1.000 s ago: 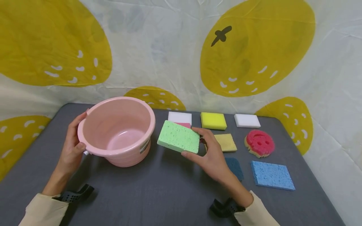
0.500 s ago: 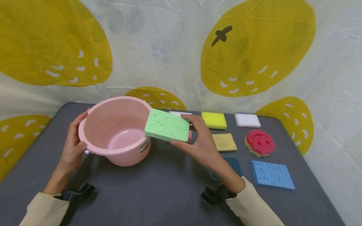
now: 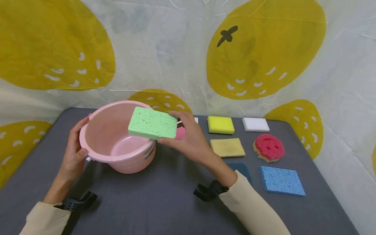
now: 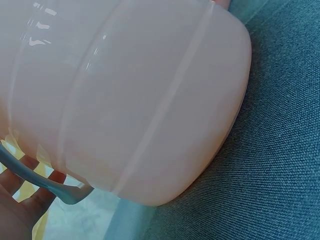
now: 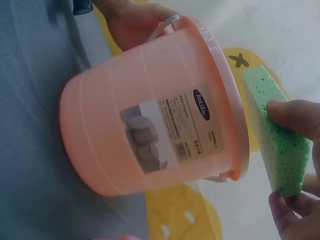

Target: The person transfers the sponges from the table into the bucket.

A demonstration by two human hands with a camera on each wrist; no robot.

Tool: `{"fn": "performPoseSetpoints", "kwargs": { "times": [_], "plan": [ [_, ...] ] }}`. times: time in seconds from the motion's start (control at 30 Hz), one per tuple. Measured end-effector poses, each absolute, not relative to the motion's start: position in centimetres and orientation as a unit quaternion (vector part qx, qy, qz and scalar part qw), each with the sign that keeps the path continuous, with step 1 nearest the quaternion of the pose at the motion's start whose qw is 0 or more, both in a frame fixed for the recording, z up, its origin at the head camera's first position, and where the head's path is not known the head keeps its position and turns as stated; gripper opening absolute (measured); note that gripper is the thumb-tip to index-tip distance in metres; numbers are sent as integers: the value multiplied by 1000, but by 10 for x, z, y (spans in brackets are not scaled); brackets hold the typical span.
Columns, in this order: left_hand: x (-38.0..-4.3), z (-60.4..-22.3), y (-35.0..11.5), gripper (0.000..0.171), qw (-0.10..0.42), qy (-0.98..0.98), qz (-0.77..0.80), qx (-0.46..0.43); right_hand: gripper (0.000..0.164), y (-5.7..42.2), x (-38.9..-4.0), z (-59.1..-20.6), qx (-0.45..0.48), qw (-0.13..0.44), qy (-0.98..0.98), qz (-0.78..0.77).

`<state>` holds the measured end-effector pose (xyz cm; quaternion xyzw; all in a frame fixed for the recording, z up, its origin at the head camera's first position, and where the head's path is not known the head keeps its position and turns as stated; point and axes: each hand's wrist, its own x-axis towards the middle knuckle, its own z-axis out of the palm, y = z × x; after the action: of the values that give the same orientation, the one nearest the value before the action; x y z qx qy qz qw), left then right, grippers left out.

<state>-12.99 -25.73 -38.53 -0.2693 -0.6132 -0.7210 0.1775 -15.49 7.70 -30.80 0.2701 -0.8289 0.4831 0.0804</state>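
Note:
A pink plastic bucket (image 3: 132, 167) stands on the left of the dark table, its open mouth facing up. My left hand (image 3: 74, 151) grips its rim from the left side; in the left wrist view, the fingers show beside the bucket's handle (image 4: 70, 194). Between thumb and fingers my right hand (image 3: 191, 140) pinches a light green sponge (image 3: 152, 123), a thick rectangular block. The sponge is held above the right part of the bucket's rim, overlapping the mouth in the head view. From the right wrist, it appears just beyond the rim (image 5: 235, 110), apart from it.
Several sponges lie to the right: yellow (image 3: 221, 125), white (image 3: 256, 124), pale yellow (image 3: 227, 147), a red face-shaped one (image 3: 268, 147) and blue (image 3: 282, 181). My right arm partly covers a dark blue pad (image 3: 241, 169). A pink piece (image 3: 180, 133) shows behind the right hand.
My right hand has carried the green sponge leftward and slightly up, from beside the bucket to over its rim. The left hand and the bucket have stayed in place.

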Motion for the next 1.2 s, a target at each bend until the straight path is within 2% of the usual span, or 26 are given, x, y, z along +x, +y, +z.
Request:
{"fn": "performPoseSetpoints", "kwargs": {
  "times": [0.27, 0.53, 1.2],
  "plan": [
    [-128, -385, -258, 74, 175, -629, -714, -255, 71, 53, -165, -304, 306, 74, -823, 472],
    [-130, -385, -259, 73, 174, -628, -714, -258, 74, 37, -168, -297, 299, 37, -832, 465],
    [-130, -383, -259, 75, 166, -617, -721, -268, 74, 2, -186, -289, 353, 17, -865, 357]
  ]
}}
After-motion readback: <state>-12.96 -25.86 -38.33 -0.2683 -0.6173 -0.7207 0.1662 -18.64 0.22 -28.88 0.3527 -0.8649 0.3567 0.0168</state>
